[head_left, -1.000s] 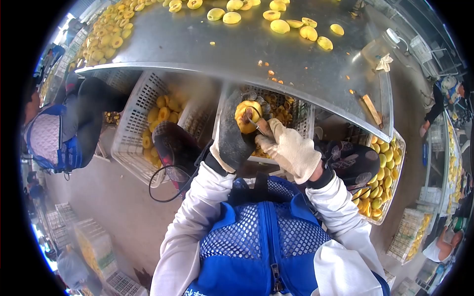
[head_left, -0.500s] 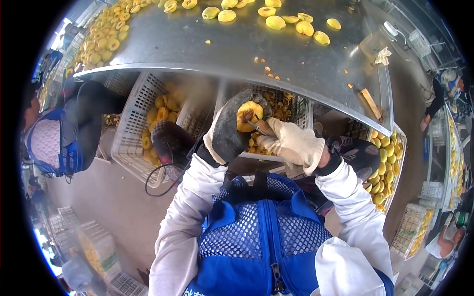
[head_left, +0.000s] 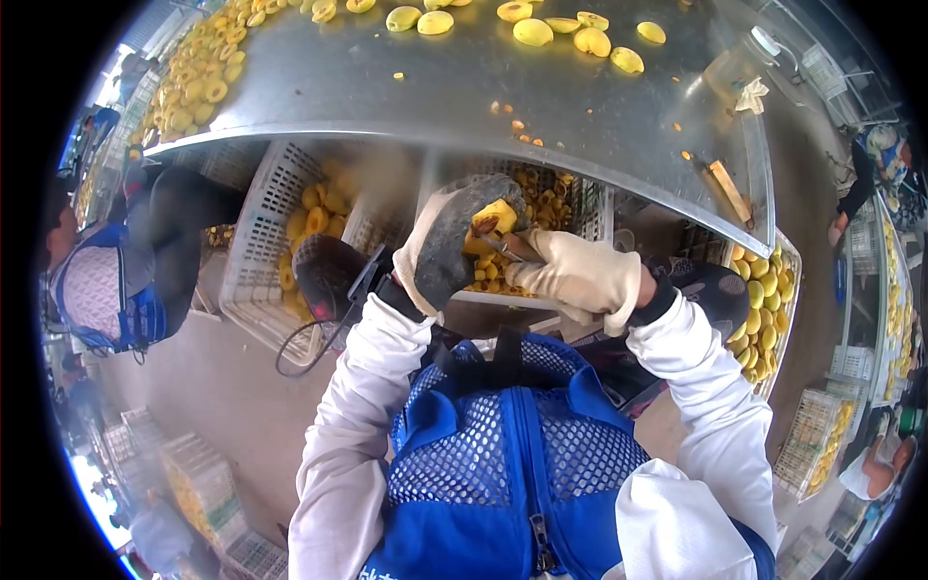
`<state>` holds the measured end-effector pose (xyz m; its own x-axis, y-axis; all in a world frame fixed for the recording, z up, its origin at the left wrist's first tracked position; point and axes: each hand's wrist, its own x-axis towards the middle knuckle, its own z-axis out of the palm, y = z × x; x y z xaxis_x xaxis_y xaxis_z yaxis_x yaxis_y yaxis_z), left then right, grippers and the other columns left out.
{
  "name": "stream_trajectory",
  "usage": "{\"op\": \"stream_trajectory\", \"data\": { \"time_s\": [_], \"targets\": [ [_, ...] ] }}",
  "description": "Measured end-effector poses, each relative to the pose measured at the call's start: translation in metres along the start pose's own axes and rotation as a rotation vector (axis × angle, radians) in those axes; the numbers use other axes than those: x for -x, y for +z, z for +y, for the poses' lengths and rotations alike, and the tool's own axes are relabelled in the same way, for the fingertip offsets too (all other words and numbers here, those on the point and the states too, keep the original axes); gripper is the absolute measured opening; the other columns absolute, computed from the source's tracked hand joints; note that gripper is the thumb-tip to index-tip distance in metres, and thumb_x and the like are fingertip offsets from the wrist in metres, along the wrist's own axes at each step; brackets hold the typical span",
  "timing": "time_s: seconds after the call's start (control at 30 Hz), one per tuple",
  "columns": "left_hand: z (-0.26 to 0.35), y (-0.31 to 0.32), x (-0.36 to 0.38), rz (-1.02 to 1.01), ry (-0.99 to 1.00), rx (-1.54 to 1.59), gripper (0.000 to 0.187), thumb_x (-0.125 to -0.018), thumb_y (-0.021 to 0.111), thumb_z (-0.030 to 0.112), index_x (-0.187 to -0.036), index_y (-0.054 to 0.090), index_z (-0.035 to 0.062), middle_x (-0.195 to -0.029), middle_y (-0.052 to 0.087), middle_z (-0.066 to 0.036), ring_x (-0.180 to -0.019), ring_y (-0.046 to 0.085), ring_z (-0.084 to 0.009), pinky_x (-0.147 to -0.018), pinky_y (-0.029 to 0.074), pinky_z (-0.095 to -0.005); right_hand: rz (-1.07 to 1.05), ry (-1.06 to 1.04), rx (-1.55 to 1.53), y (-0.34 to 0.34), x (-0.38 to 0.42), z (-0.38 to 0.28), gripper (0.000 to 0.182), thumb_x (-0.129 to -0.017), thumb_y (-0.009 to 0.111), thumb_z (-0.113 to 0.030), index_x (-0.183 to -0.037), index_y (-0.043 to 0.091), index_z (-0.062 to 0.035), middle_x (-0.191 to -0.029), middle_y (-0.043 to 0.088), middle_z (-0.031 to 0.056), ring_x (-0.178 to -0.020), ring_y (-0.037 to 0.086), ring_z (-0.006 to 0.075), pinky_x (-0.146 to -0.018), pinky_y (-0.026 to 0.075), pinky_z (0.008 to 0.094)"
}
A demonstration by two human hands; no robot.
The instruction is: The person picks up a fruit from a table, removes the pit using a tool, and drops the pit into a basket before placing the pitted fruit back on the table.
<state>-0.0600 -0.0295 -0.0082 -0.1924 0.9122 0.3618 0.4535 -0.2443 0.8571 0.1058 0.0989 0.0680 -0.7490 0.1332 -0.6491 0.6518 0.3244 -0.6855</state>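
Observation:
My left hand point(head_left: 452, 242), in a dark-palmed, light-backed glove, is wrapped round a yellow fruit half point(head_left: 495, 218) that has a brown hollow. My right hand point(head_left: 578, 275), in a cream glove, grips a small tool point(head_left: 520, 248) whose tip points at the fruit half. The tip itself is hard to make out. Both hands are above a white crate point(head_left: 597, 220) that holds fruit pieces, just in front of the metal table edge.
On the metal table point(head_left: 367, 97) lie fruit halves point(head_left: 592, 42), a heap of fruit point(head_left: 193, 92) and a wooden-handled tool point(head_left: 730, 193). Fruit-filled crates stand at left point(head_left: 253, 280) and right point(head_left: 788, 319). Another person point(head_left: 106, 280) sits at far left.
The fruit half has tilted in my left hand, so less of its cut face shows. My right hand has shifted slightly with the tool, and the view has moved a little.

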Motion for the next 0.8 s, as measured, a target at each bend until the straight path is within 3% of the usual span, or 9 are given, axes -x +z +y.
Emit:
{"op": "stream_trajectory", "data": {
  "time_s": [0.1,0.17,0.27,0.33,0.5,0.57,0.6,0.7,0.8],
  "targets": [
    [-0.008,0.002,-0.002,-0.061,-0.076,0.093,0.053,-0.072,0.068,-0.009,-0.124,0.060,-0.0013,-0.115,0.066,-0.014,-0.104,0.066,-0.0226,-0.091,0.052,-0.0314,0.169,-0.294,0.132,0.015,-0.032,0.044,0.051,-0.096,0.058,-0.042,-0.113,0.057,0.0062,-0.061,0.061,0.0066,-0.047,0.063,0.0180,-0.046,0.048,0.0296],
    [-0.007,0.005,-0.007,-0.129,-0.017,0.017,0.064,-0.062,0.064,-0.014,-0.125,0.057,-0.0026,-0.116,0.065,-0.016,-0.107,0.064,-0.0257,-0.096,0.050,-0.0339,-0.001,-0.079,-0.075,0.004,-0.014,0.034,0.052,-0.095,0.059,-0.045,-0.110,0.060,0.0046,-0.062,0.061,0.0052,-0.044,0.059,0.0162,-0.043,0.044,0.0281],
    [-0.008,0.019,-0.006,-0.077,-0.173,0.265,0.048,-0.077,0.068,-0.008,-0.123,0.057,0.0002,-0.109,0.067,-0.011,-0.104,0.065,-0.0233,-0.095,0.052,-0.0334,-0.591,-0.059,-1.197,0.024,-0.067,0.099,0.039,-0.101,0.055,-0.036,-0.112,0.061,0.0005,-0.058,0.048,-0.0021,-0.038,0.037,0.0060,-0.037,0.032,0.0215],
    [-0.005,0.027,-0.005,0.092,-0.486,0.671,0.034,-0.092,0.067,0.006,-0.124,0.056,0.0036,-0.113,0.064,-0.009,-0.107,0.064,-0.0206,-0.095,0.054,-0.0347,-0.670,-0.142,-1.338,0.031,-0.056,0.095,0.036,-0.102,0.054,-0.033,-0.113,0.060,0.0005,-0.060,0.050,-0.0001,-0.038,0.037,0.0054,-0.035,0.032,0.0193],
    [-0.004,0.050,-0.004,0.332,-0.323,1.313,0.035,-0.093,0.062,0.003,-0.127,0.053,0.0024,-0.119,0.061,-0.012,-0.112,0.062,-0.0229,-0.095,0.053,-0.0359,-0.872,-0.492,-1.753,0.048,-0.044,0.081,0.027,-0.103,0.054,-0.022,-0.109,0.056,0.0040,-0.057,0.042,-0.0015,-0.034,0.032,0.0032,-0.027,0.028,0.0169],
    [-0.025,0.034,0.001,0.192,-0.066,-0.206,0.045,-0.087,0.061,0.000,-0.130,0.051,-0.0002,-0.117,0.062,-0.016,-0.113,0.062,-0.0285,-0.094,0.051,-0.0356,-0.727,-0.526,-1.737,0.048,-0.035,0.082,0.028,-0.103,0.054,-0.025,-0.107,0.057,0.0026,-0.056,0.041,-0.0025,-0.032,0.031,0.0030,-0.026,0.026,0.0187],
    [-0.024,0.020,0.000,0.223,0.012,-0.338,0.053,-0.078,0.061,-0.004,-0.130,0.052,-0.0018,-0.112,0.064,-0.020,-0.109,0.063,-0.0346,-0.092,0.051,-0.0368,-0.520,-0.384,-1.679,0.045,-0.033,0.084,0.029,-0.103,0.054,-0.026,-0.107,0.057,0.0019,-0.056,0.042,-0.0030,-0.032,0.031,0.0035,-0.027,0.026,0.0190],
    [-0.046,-0.037,0.006,0.481,-0.043,-0.384,0.027,-0.095,0.059,0.014,-0.113,0.066,-0.0045,-0.107,0.067,-0.017,-0.095,0.067,-0.0237,-0.084,0.054,-0.0293,-0.022,-0.213,-1.206,0.030,-0.021,0.079,0.034,-0.104,0.048,-0.032,-0.108,0.057,0.0009,-0.051,0.044,-0.0046,-0.034,0.032,0.0052,-0.032,0.022,0.0228],
    [-0.026,-0.114,0.023,0.662,-0.406,0.020,0.025,-0.096,0.060,0.016,-0.106,0.069,-0.0051,-0.101,0.069,-0.012,-0.090,0.065,-0.0193,-0.079,0.053,-0.0281,0.040,-0.237,-1.051,0.025,-0.013,0.078,0.036,-0.102,0.050,-0.034,-0.106,0.057,0.0014,-0.050,0.043,-0.0055,-0.035,0.033,0.0049,-0.034,0.023,0.0229]
  ]
}}
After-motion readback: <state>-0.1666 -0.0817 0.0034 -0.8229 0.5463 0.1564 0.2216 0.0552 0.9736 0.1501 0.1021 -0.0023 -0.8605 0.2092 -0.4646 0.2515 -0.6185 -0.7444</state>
